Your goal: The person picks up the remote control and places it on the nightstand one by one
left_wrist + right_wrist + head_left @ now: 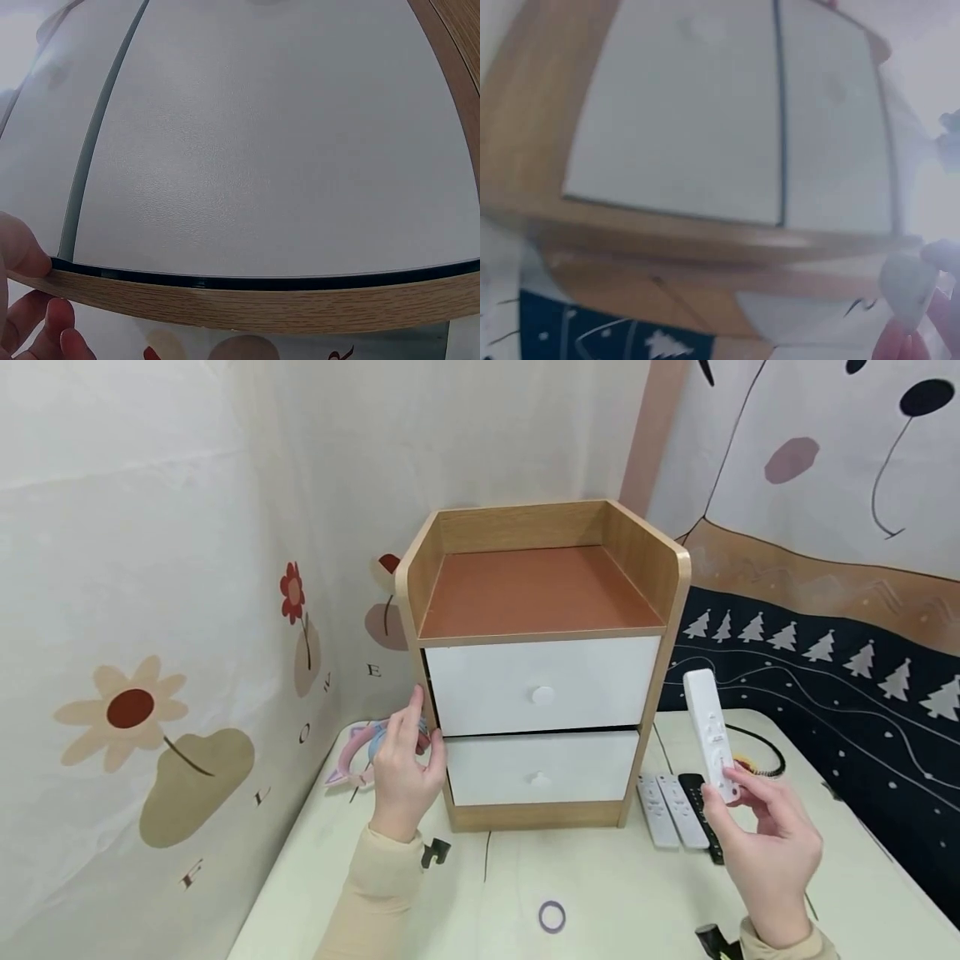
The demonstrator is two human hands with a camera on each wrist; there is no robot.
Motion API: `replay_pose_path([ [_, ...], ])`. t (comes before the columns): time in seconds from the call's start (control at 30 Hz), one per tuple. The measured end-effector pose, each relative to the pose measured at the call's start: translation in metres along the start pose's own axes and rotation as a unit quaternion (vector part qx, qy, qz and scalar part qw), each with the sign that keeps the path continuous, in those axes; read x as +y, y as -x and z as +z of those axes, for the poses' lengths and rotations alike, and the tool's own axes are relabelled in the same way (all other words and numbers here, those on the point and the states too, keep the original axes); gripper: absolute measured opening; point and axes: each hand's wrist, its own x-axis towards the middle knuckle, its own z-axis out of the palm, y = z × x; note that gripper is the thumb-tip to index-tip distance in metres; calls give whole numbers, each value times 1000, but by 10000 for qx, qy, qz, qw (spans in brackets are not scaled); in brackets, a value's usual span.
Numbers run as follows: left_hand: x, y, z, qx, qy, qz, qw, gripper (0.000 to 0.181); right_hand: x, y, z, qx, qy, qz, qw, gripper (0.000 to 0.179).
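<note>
While the right hand (772,847) pinches a white remote (707,727) by one end (right of the cabinet (540,817)), the left hand (405,777) holds the cabinet's side; a slack pinch could let the remote fall.

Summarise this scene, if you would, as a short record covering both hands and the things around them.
Left hand: pinches left edge of cabinet
Right hand: holds white remote
Cabinet front: upper drawer and lower drawer, both white
Right of cabinet: two pale remotes, black remote
Left of cabinet: pink band-shaped item
In front: purple ring
</note>
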Motion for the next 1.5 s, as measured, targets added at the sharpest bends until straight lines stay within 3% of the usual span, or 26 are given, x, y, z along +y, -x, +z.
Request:
replay_pose_path([
  [0.1, 1, 0, 0, -33, -18, -17, 10000, 73, -17, -7, 18, 19, -1009, -579, 9932, 35],
  [0.2, 2, 1, -1, -95, -43, -83, 9999, 73, -31, -15, 38, -207, -1258, -951, 9873, 31],
  [0.43, 1, 2, -2, -105, -34, -159, 9998, 74, -47, -41, 78, -1104, -61, -1232, 9862, 32],
  [0.67, 1, 0, -2, -88, -52, -129, 9999, 74, -66, -76, 113, -1827, 1227, -1328, 9664, 32],
  [1.17, 4, 3, -1, -171, -15, -313, 9994, 71, -95, -120, 165, -2579, 2191, -1165, 9338, 21],
  [1.5, 1, 4, 1, -132, -66, -219, 9997, 73, -104, -141, 194, -3478, 2675, -861, 8945, 25],
])
